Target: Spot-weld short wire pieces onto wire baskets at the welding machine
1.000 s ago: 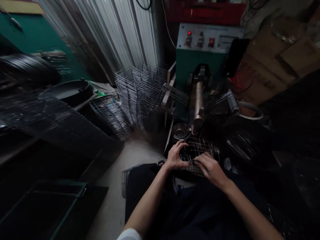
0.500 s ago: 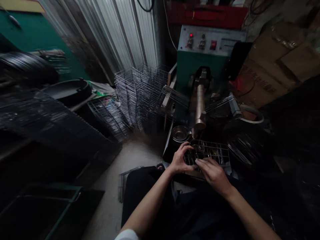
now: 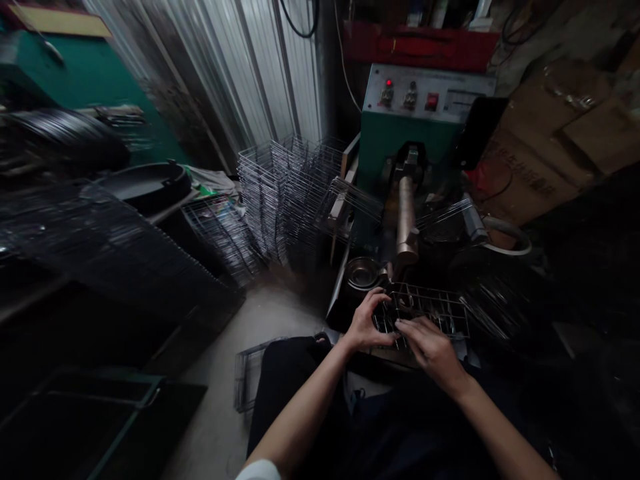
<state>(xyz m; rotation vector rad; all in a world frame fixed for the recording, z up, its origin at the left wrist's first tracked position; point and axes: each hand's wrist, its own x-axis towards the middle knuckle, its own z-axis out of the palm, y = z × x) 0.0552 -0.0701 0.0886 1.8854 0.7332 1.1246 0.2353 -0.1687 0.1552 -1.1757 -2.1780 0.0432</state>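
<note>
At the bottom centre of the frame, dark trousers (image 3: 290, 373) cover the person's lap, with a wire basket (image 3: 245, 380) standing on the grey floor (image 3: 215, 347) just left of them. The surface under the work is too dark to make out.

Just beyond the lap, right of centre, lies a wire rack (image 3: 440, 305), the thing being handled. The left hand (image 3: 364, 327) is at its left end, curved like a C, thumb and fingers well apart. The right hand (image 3: 433, 347) is palm down, its fingers close together and their tips at the rack's wires near the left thumb; whether they pinch a wire cannot be told.

Past the rack, a round metal dish (image 3: 363, 272) sits beside the thick metal arm (image 3: 406, 220) of a green machine (image 3: 375, 143). The machine's grey panel (image 3: 463, 90) bears a lit red lamp (image 3: 389, 83). To the right are cardboard boxes (image 3: 535, 160); left of the machine, tall stacks of wire baskets (image 3: 265, 200) stand before corrugated metal sheeting (image 3: 240, 67). A black round pan (image 3: 150, 183) lies at the left. A red case (image 3: 420, 48) rests at the top. The room is dim.
</note>
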